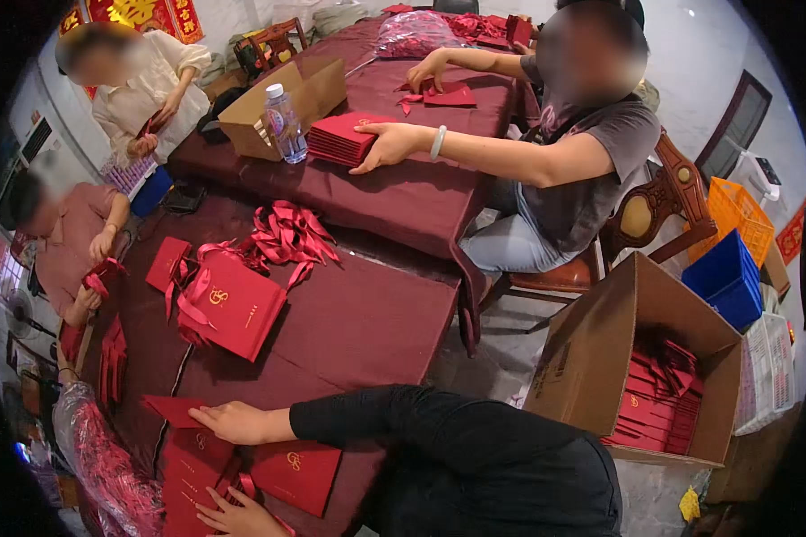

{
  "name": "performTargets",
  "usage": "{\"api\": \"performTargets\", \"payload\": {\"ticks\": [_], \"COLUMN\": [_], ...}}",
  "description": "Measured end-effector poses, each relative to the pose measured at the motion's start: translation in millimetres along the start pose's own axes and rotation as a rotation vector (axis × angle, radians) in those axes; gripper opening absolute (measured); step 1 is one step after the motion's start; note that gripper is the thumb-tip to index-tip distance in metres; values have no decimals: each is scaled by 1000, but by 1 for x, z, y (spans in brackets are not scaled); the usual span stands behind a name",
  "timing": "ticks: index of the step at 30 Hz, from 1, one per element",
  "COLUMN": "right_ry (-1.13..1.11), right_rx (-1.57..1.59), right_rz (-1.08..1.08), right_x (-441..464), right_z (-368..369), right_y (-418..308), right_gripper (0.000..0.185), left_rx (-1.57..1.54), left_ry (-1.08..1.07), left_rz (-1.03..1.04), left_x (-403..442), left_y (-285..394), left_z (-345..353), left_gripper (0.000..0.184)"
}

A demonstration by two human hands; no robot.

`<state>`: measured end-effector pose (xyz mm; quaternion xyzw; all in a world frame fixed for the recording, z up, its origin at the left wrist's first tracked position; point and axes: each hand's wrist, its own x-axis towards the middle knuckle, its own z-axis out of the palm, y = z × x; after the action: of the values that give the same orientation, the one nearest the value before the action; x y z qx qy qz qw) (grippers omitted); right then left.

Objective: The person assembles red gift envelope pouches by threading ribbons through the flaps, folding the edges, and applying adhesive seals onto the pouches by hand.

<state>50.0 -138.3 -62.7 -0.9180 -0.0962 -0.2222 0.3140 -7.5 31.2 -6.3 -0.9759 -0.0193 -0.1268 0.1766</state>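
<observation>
Head view: red bags [235, 309] on the worktop [376, 318].
Shiny plastic [94, 438] lies left, then a red bag [186, 473]. The right hand [235, 422] touches a red flap [168, 410]; I can't tell if it grips. The left hand [242, 517] spreads its fingers on that bag. Another bag [300, 473] lies beside it. A brown box [589, 345] is far right.

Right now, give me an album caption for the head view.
Both hands on red bags at a maroon-covered table, three other people around it.
</observation>
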Motion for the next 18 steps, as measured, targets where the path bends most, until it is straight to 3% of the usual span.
{"api": "performTargets", "payload": {"ticks": [9,15,18], "right_ry": [179,-73,-97], "right_rx": [147,-250,-326], "right_rz": [-3,-116,-167], "right_x": [-2,-2,-4], "right_z": [-14,-18,-15], "right_y": [1,-13,-25], "right_gripper": [65,54,47], "left_rx": [-10,-87,-191], "left_ry": [11,119,247], "left_rz": [8,37,103], "left_x": [-3,-5,-4], "left_y": [-5,-15,-21], "left_z": [4,12,23], "left_gripper": [44,45,46]}}
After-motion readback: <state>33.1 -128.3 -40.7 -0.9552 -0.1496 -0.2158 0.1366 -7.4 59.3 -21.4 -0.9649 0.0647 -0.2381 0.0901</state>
